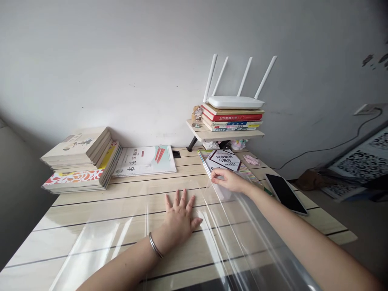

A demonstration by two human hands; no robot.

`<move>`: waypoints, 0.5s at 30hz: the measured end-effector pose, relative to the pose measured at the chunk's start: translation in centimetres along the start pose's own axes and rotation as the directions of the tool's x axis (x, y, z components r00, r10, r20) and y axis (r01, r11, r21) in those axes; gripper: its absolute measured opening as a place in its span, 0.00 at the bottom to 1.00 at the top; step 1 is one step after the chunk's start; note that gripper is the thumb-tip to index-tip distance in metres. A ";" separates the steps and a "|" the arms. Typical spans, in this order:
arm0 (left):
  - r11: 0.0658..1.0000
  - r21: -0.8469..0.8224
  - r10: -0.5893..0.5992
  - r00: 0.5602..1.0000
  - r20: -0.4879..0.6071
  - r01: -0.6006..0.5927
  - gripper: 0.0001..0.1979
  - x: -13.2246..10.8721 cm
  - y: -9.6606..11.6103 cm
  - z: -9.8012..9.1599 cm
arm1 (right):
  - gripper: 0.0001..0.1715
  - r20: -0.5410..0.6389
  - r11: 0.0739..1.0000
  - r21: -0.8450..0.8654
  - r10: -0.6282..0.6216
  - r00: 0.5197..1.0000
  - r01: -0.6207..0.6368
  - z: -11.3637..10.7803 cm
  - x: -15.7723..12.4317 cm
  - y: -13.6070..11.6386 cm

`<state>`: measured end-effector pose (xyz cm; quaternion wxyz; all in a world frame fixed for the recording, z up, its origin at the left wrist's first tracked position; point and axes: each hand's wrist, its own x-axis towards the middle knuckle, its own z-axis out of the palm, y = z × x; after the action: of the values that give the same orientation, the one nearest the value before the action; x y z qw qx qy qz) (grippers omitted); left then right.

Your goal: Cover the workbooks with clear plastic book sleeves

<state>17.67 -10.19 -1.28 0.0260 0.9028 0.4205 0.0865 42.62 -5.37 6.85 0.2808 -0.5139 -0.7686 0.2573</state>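
A clear plastic sheet [127, 238] lies spread over the pale wooden desk [91, 202], with glare streaks across it. My left hand [179, 218] rests flat on the sheet, fingers stretched out, a metal bangle on the wrist. My right hand [230, 180] pinches the far edge of the sheet, lifting that part off the desk, right beside a white book with a dark diamond label [224, 161].
Two piles of books [80, 161] stand at the desk's left rear, a green-and-white workbook [145, 160] beside them. A small shelf [224, 135] carries books and a white router [236, 101]. A dark tablet [285, 193] lies near the right edge.
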 end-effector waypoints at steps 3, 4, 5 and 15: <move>1.000 0.005 0.005 1.000 0.000 -0.005 0.35 0.0 0.0 -0.2 | 0.16 -0.013 0.999 0.022 -0.030 0.999 0.031 -0.7 -0.7 -0.9; 1.000 0.005 0.006 1.000 0.000 -0.006 0.35 0.0 0.0 -0.2 | 0.16 -0.014 0.998 0.046 -0.033 0.999 0.033 -0.9 -0.9 -1.2; 1.000 0.003 0.006 1.000 0.003 -0.006 0.35 0.0 0.0 -0.3 | 0.17 -0.012 0.997 0.074 -0.030 0.999 0.031 -1.2 -1.2 -1.6; 1.000 0.010 -0.005 1.000 -0.025 0.005 0.35 0.0 0.0 0.0 | 0.21 -0.259 0.998 0.055 -0.007 0.966 0.022 -5.8 -5.9 -3.2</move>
<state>17.67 -10.21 -1.30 0.0164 0.9007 0.4235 0.0955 46.45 -11.32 12.18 0.3951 -0.5290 -0.7217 0.2081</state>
